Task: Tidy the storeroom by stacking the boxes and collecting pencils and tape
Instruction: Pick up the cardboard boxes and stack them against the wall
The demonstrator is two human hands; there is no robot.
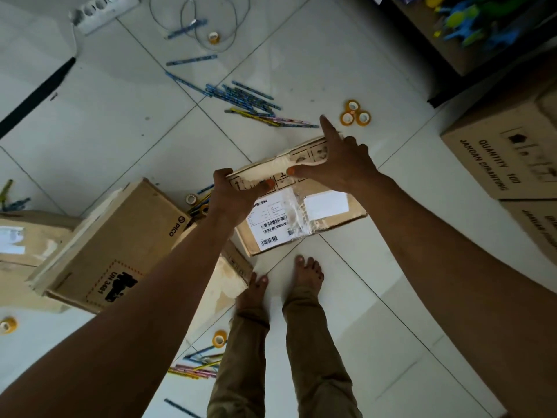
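A flat cardboard box (313,218) with white shipping labels lies on the floor in front of my feet. My left hand (233,193) grips its far left corner. My right hand (340,159) rests on its far edge, thumb pressed on the box and forefinger stretched out. A larger PICO box (120,242) lies tilted to the left. Several pencils (250,102) are scattered on the tiles beyond the box. Three yellow tape rolls (355,114) sit together past my right hand. More pencils (199,362) and a tape roll (219,338) lie by my left leg.
Two stacked brown cartons (506,152) stand at the right. Another box (24,239) sits at the far left, with a tape roll (8,324) below it. A power strip (102,10), a wire loop (217,22) and a tape roll (213,37) lie far back.
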